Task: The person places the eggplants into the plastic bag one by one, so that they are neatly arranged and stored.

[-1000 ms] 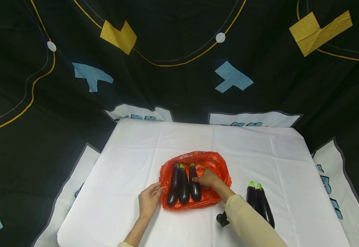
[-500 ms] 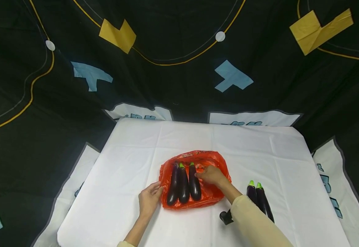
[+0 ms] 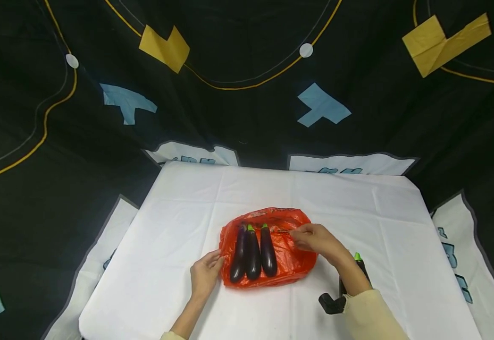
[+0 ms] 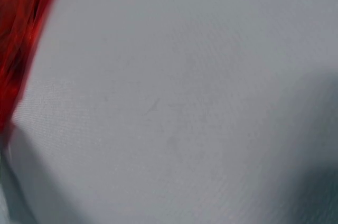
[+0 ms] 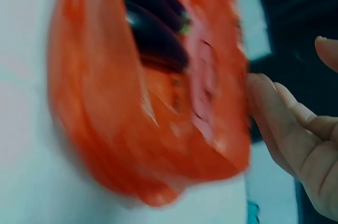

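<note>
A red plastic bag (image 3: 289,269) lies on the white table with its mouth spread. Three dark purple eggplants (image 3: 253,255) with green tips rest side by side in its left part. My left hand (image 3: 205,275) pinches the bag's left edge. Over the bag's right rim hovers my right hand (image 3: 316,242), holding nothing. In the right wrist view its fingers (image 5: 285,129) are extended and the thumb stands apart from them. The left wrist view catches only a strip of the bag (image 4: 18,28) at its left edge.
Right of the bag, another eggplant (image 3: 360,264) shows on the table (image 3: 179,212), partly behind my right forearm. The black wrist camera (image 3: 331,303) hangs under that wrist. Dark patterned cloth (image 3: 247,123) surrounds the table.
My right hand has let go of the rightmost eggplant in the bag and moved right to the bag's rim. My left hand has stayed at the left edge.
</note>
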Demonstrator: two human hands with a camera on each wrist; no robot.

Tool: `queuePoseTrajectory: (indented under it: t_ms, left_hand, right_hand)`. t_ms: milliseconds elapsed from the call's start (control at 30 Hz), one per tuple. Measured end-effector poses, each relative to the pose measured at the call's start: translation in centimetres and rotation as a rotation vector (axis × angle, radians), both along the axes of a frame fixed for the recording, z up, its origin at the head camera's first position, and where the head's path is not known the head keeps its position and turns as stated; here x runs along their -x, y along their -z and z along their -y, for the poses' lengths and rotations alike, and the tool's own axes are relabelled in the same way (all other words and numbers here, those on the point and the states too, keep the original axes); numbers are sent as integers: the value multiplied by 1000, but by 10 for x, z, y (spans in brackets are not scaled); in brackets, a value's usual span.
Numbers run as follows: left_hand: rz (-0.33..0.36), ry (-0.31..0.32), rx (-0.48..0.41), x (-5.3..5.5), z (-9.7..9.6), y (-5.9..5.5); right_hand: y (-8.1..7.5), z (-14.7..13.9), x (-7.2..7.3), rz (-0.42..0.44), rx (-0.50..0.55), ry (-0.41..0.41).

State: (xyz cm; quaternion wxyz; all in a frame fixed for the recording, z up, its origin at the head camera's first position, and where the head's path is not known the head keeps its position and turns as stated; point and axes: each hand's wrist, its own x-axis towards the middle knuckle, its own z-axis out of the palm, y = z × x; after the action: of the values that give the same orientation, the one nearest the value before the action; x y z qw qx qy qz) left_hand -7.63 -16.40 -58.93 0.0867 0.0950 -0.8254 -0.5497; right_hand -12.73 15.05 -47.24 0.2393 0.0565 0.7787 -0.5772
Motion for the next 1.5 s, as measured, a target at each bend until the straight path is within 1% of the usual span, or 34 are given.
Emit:
queuePoseTrajectory:
  t_ms: [67,133,200,233,300,367,433,500,567,633,733,933,1000,1067,1200,1333,1500]
  left_hand:
    - [2,1,-4,0,0,0]
    - [11,3,-7,0,0,0]
    - [23,1,-10,0,0,-1]
    - [29,-1,-11,0,0,-1]
    - [37,-4,-12,0,1,-1]
    - [33,-3,-7,0,1,-2]
    - [23,-3,-1,1,1,-2]
    - [17,-1,5,1,1,-3]
    - [20,3,10,1,2,-2]
    - [24,7,10,2,2,-2]
    - [31,10,8,2,3,-1]
    - [34,5,-4,1,2,-1]
    - [34,2,-8,1,2,-1]
    - [36,-3,-11,0,2,-2]
    - [39,-7,-10,0,1,-1]
    - [32,-7,-6,0,1,-1]
    - [28,-4,-16,0,1,-1]
  right_hand:
    - [-6,-16,-7,-24,7,20]
    - [-10,-33,-16,-59,-10,44]
    - [-14,-51,-26,-95,-83,71]
    - [-15,-60,-32,-112,-136,84]
    - [-15,-78,-43,-153,-278,104]
    - [-11,-95,-54,-170,-428,132]
    - [-4,-110,-63,-168,-556,171]
    - [7,-122,-71,-143,-640,214]
    - [18,-132,-77,-108,-680,244]
    - [29,-138,-82,-82,-701,250]
    - [42,-145,-88,-67,-710,227]
    - [59,-143,-90,-1,-683,167]
    - [62,-141,-90,15,-664,143]
    - [65,-138,-90,11,-653,118]
    - [67,-135,-92,-27,-653,77]
    - [69,-135,-91,-37,-645,68]
    - [70,-136,-90,-18,-636,62]
